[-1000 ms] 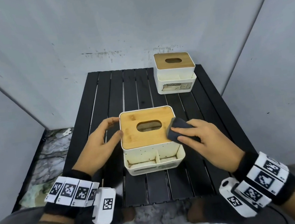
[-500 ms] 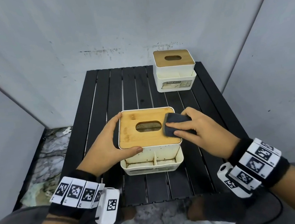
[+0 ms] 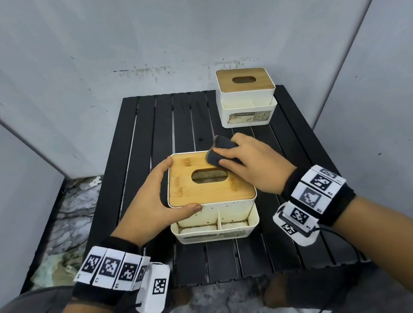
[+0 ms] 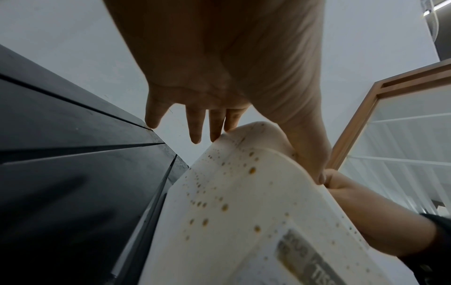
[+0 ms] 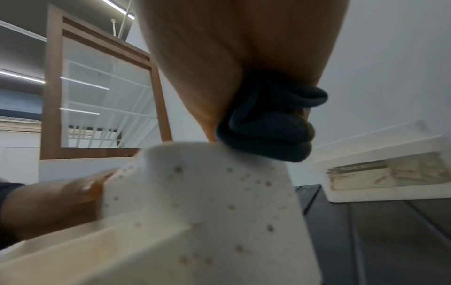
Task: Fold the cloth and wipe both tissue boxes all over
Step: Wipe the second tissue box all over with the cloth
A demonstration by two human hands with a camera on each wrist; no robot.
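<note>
The near tissue box (image 3: 191,194), white with brown specks and a bamboo lid, stands mid-table. My left hand (image 3: 157,196) clasps its front-left corner, thumb on the front wall, fingers along the left side. In the left wrist view the thumb of that left hand (image 4: 219,77) lies against the speckled box (image 4: 244,212). My right hand (image 3: 253,166) holds the folded dark cloth (image 3: 219,149) pressed on the lid's far right corner. The right wrist view shows the cloth (image 5: 268,125) bunched under the hand above the box wall (image 5: 207,202). A second tissue box (image 3: 246,95) stands at the far right.
The black slatted table (image 3: 171,124) is boxed in by grey panels on three sides. The second box (image 5: 378,179) stands close behind my right hand. Marble floor shows to the left of the table and at its near edge.
My right hand slid the cloth from the lid's right edge up to its far right corner. My left hand closed onto the box's front-left corner and has stayed there.
</note>
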